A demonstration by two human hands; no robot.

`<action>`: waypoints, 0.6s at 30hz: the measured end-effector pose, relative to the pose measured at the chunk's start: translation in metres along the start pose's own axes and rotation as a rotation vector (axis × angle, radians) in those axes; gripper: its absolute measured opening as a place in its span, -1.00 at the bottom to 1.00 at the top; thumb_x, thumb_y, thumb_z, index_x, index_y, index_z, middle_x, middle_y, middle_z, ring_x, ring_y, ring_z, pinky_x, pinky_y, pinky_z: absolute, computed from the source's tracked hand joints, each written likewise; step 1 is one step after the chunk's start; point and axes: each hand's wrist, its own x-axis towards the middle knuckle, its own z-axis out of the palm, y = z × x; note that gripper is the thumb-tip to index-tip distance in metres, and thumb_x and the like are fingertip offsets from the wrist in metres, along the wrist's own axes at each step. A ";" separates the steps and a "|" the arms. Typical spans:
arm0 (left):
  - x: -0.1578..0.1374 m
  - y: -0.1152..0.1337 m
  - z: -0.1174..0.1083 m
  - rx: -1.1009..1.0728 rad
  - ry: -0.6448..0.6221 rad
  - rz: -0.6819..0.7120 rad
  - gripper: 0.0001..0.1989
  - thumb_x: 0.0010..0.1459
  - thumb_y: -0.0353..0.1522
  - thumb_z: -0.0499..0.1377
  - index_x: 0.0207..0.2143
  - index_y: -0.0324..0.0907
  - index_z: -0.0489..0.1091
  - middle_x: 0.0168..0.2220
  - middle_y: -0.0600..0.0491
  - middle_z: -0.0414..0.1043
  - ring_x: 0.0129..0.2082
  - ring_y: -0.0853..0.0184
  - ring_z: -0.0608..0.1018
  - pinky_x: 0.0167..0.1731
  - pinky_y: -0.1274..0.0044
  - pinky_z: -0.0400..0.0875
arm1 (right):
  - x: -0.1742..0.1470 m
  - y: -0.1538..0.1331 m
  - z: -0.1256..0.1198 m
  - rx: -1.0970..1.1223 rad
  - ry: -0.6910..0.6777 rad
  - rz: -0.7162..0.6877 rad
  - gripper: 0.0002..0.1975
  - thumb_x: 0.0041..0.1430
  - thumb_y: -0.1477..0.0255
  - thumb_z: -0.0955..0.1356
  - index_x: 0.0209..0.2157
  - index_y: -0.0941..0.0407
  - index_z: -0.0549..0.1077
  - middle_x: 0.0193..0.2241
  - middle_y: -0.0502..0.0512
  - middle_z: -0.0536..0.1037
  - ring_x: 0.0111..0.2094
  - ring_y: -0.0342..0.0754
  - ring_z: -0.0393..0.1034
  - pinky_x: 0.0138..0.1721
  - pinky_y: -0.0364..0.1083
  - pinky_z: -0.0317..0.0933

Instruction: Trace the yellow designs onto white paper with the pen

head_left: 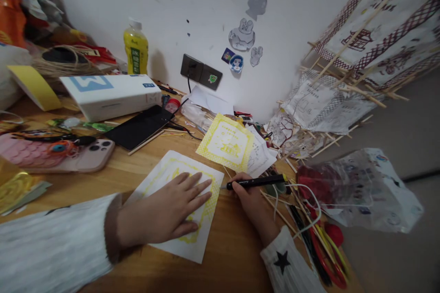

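My left hand [165, 210] lies flat with fingers spread on a white paper sheet [165, 169] that has a yellow coloured border. It presses the sheet onto the wooden table [130, 178]. My right hand [249, 197] grips a black marker pen [256, 182], whose tip touches the sheet's right edge. A second sheet with a finished yellow border [225, 142] lies just behind, tilted.
A black tablet [139, 126], a white box [110, 94], a pink phone case [51, 153] and a yellow bottle [136, 48] stand behind. Bamboo sticks, cords and a plastic bag [360, 187] crowd the right edge. Paper lantern frames [374, 36] lean by the wall.
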 end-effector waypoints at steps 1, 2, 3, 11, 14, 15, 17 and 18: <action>0.000 0.000 0.000 -0.005 0.007 0.002 -0.44 0.25 -0.18 0.11 0.21 -0.29 0.20 0.23 -0.31 0.19 0.17 -0.14 0.32 0.06 0.06 0.24 | 0.000 0.001 0.000 0.006 0.000 0.003 -0.87 0.14 0.36 0.32 -0.45 0.07 0.42 -0.57 -0.03 0.41 -0.46 -0.07 0.32 -0.41 -0.12 0.23; 0.000 0.000 0.001 -0.008 0.013 0.002 -0.45 0.25 -0.19 0.11 0.21 -0.29 0.20 0.23 -0.31 0.19 0.17 -0.15 0.32 0.06 0.06 0.24 | 0.000 0.002 0.000 0.013 0.004 0.006 -0.87 0.14 0.35 0.31 -0.45 0.07 0.42 -0.57 -0.04 0.41 -0.47 -0.07 0.31 -0.43 -0.12 0.22; 0.000 -0.001 0.001 -0.009 0.015 0.001 -0.44 0.25 -0.19 0.12 0.21 -0.30 0.20 0.23 -0.31 0.19 0.17 -0.15 0.32 0.06 0.06 0.24 | -0.001 0.003 0.000 0.020 0.012 0.009 -0.86 0.15 0.34 0.31 -0.45 0.08 0.41 -0.58 -0.04 0.40 -0.48 -0.08 0.31 -0.43 -0.13 0.21; -0.002 0.000 0.003 -0.023 0.016 -0.009 -0.43 0.24 -0.20 0.13 0.22 -0.29 0.18 0.24 -0.30 0.19 0.18 -0.16 0.31 0.08 0.05 0.22 | 0.000 0.000 0.001 -0.037 0.033 -0.002 -0.86 0.21 0.34 0.29 -0.31 0.08 0.45 -0.46 0.00 0.48 -0.41 -0.06 0.37 -0.36 -0.11 0.26; -0.003 0.000 0.004 -0.022 0.017 -0.015 -0.43 0.24 -0.20 0.13 0.22 -0.29 0.18 0.25 -0.30 0.17 0.19 -0.16 0.29 0.09 0.05 0.20 | 0.000 -0.002 0.000 -0.082 0.024 -0.015 -0.86 0.21 0.34 0.29 -0.30 0.07 0.46 -0.44 0.00 0.49 -0.38 -0.05 0.38 -0.33 -0.11 0.26; -0.003 0.000 0.004 -0.020 0.019 -0.015 -0.43 0.24 -0.20 0.13 0.22 -0.28 0.18 0.25 -0.30 0.18 0.19 -0.15 0.30 0.09 0.05 0.20 | 0.000 -0.002 0.000 -0.094 0.020 -0.018 -0.86 0.21 0.34 0.29 -0.29 0.07 0.46 -0.44 0.00 0.49 -0.37 -0.05 0.38 -0.32 -0.11 0.26; -0.002 0.000 0.004 -0.025 0.027 -0.017 -0.44 0.24 -0.20 0.13 0.22 -0.27 0.18 0.24 -0.28 0.19 0.18 -0.13 0.30 0.10 0.07 0.19 | 0.000 -0.002 -0.001 -0.113 0.009 -0.023 -0.87 0.21 0.34 0.30 -0.29 0.06 0.46 -0.43 0.00 0.49 -0.36 -0.05 0.38 -0.31 -0.10 0.26; -0.002 0.000 0.003 -0.029 0.030 -0.018 -0.44 0.25 -0.19 0.12 0.22 -0.26 0.18 0.24 -0.27 0.20 0.18 -0.12 0.31 0.10 0.08 0.19 | 0.000 -0.001 -0.001 -0.118 0.005 -0.025 -0.87 0.21 0.34 0.30 -0.29 0.06 0.46 -0.43 0.00 0.49 -0.36 -0.05 0.38 -0.31 -0.10 0.26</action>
